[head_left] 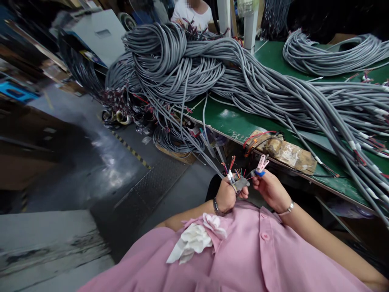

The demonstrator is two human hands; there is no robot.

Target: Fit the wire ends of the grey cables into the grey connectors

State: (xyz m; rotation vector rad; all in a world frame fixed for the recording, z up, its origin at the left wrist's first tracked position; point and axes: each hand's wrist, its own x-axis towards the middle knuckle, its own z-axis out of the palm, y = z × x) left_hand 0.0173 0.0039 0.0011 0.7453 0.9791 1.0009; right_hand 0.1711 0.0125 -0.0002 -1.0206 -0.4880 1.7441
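Note:
My left hand (pixel 227 195) is closed around the ends of grey cables (pixel 209 161), close to my body. Thin coloured wires (pixel 240 173) fan out above its fingers, and a grey covering (pixel 241 184) sits at its thumb. Just to the right, my right hand (pixel 271 191) is closed in a pinch on a small pink V-shaped clip (pixel 261 163) with a blue band at its base. The fingertips of this hand are near the thin wires; whether they also grip one is too small to tell.
Large bundles of grey cable (pixel 170 61) lie across the green table (pixel 231 121). A worn brown, taped piece (pixel 282 152) rests at its near edge. Another cable coil (pixel 331 54) lies at the back right. A person in white (pixel 194 14) sits beyond; a blue stool (pixel 18 92) stands far left.

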